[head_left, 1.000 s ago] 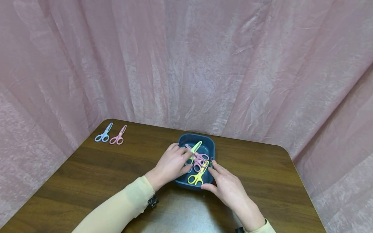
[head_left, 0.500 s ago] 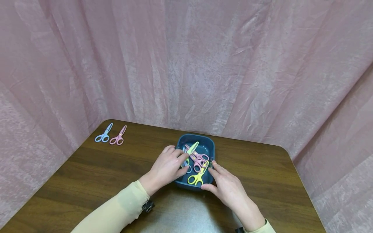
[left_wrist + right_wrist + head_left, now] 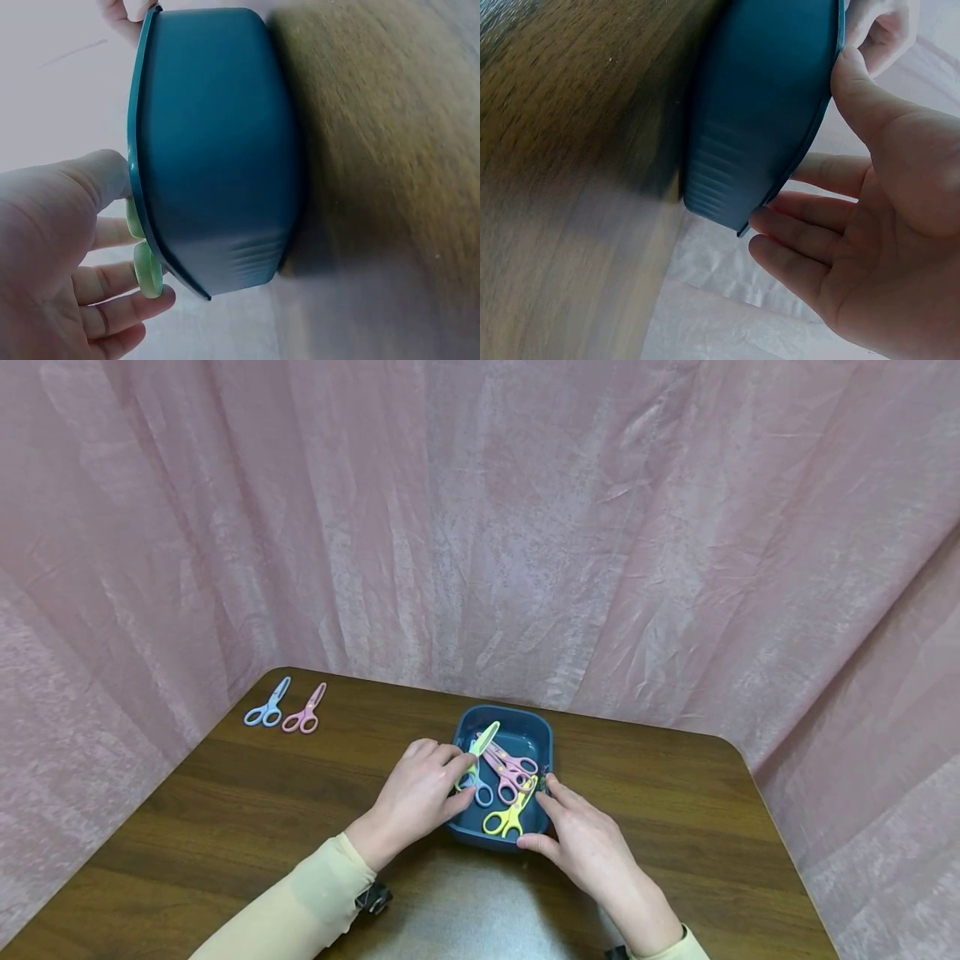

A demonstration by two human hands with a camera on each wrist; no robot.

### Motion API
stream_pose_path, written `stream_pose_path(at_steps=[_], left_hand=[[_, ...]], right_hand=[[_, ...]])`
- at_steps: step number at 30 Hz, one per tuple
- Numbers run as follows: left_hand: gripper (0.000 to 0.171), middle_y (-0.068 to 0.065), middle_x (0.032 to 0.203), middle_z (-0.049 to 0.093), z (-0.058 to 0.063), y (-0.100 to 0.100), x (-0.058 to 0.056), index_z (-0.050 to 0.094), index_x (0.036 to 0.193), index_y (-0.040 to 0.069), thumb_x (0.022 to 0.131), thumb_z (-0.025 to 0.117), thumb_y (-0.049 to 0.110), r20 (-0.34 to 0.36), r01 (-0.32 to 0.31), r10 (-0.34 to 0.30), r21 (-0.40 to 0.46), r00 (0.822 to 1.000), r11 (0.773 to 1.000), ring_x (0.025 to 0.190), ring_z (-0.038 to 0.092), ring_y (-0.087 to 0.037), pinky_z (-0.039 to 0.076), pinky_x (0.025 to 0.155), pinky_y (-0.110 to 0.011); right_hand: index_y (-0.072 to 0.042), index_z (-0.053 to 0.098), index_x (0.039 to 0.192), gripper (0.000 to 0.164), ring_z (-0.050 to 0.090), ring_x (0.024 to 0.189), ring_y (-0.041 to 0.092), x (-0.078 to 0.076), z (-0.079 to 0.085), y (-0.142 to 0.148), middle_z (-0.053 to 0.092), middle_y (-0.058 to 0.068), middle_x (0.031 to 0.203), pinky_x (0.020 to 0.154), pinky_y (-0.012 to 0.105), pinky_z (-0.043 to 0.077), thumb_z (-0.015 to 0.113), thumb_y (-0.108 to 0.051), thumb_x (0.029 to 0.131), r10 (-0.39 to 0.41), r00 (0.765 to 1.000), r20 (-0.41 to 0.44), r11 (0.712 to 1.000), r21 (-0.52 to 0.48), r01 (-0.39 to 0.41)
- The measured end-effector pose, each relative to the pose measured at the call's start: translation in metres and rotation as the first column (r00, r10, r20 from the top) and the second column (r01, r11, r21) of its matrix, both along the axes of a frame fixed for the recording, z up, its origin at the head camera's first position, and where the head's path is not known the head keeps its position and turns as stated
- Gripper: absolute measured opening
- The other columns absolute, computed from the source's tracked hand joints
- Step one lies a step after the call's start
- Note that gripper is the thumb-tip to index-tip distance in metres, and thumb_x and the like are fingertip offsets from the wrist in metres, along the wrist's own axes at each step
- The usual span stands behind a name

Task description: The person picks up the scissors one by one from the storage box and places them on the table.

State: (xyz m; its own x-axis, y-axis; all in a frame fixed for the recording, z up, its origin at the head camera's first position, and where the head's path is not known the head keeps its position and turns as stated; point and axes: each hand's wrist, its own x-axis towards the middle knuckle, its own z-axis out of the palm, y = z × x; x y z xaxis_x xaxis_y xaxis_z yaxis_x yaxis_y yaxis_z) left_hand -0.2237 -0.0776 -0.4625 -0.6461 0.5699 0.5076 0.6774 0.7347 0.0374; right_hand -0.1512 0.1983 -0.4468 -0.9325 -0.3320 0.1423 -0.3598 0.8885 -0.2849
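My left hand [image 3: 420, 785] pinches a pair of light green scissors [image 3: 486, 739] by the handles, at the left side of a dark blue plastic bin [image 3: 536, 718]. In the left wrist view, the green handle loops [image 3: 148, 270] lie between the thumb and fingers beside the rim. My right hand [image 3: 592, 847] holds the bin's right rim, thumb near the front corner and fingers along the side. Inside the bin lie blue scissors [image 3: 483, 793], overlapping pink scissors [image 3: 517, 768] and yellow scissors [image 3: 510, 818]. The left hand partly covers the green and blue pairs.
Blue scissors [image 3: 267, 706] and pink scissors [image 3: 305, 710] lie side by side at the far left of the brown wooden table [image 3: 660, 793]. A pink curtain [image 3: 480, 527] hangs behind the table and along its sides.
My left hand has moved leftward with the green scissors, away from the pink pairs, and more of the blue scissors in the bin shows. The right hand and the bin stay in place.
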Motion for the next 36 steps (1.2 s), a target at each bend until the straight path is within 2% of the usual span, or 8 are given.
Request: stream_pose_path(at_steps=[9, 25, 36], left_hand=[[0.043, -0.012, 0.114, 0.078, -0.004, -0.008, 0.002, 0.081, 0.126, 0.006, 0.093, 0.090, 0.031, -0.011, -0.013, 0.013, 0.032, 1.000, 0.999, 0.103, 0.072, -0.032, 0.052, 0.105, -0.052], [0.040, -0.009, 0.117, 0.078, -0.010, -0.028, 0.006, 0.080, 0.126, 0.009, 0.093, 0.089, 0.031, 0.047, -0.090, 0.086, 0.091, 0.995, 0.992, 0.110, 0.072, -0.031, 0.053, 0.105, -0.052], [0.043, -0.011, 0.116, 0.078, -0.011, -0.043, 0.003, 0.079, 0.128, 0.007, 0.093, 0.090, 0.029, 0.041, -0.136, 0.132, 0.111, 0.990, 0.984, 0.107, 0.072, -0.036, 0.054, 0.100, -0.055]], right_hand=[[-0.003, 0.072, 0.144, 0.073, 0.059, 0.145, 0.038, 0.000, 0.000, 0.000, 0.056, 0.021, 0.162, 0.108, 0.058, 0.055, 0.087, -0.052, 0.092, 0.000, 1.000, 0.003, 1.000, -0.001, 0.000], [-0.003, 0.071, 0.145, 0.074, 0.058, 0.146, 0.038, 0.001, 0.000, 0.000, 0.055, 0.020, 0.163, 0.109, 0.058, 0.054, 0.086, -0.053, 0.092, -0.003, 1.000, 0.006, 1.000, 0.001, 0.003], [-0.003, 0.071, 0.145, 0.074, 0.058, 0.146, 0.038, 0.001, 0.000, 0.000, 0.055, 0.020, 0.163, 0.109, 0.058, 0.054, 0.087, -0.053, 0.092, -0.002, 1.000, 0.010, 1.000, -0.005, 0.002]])
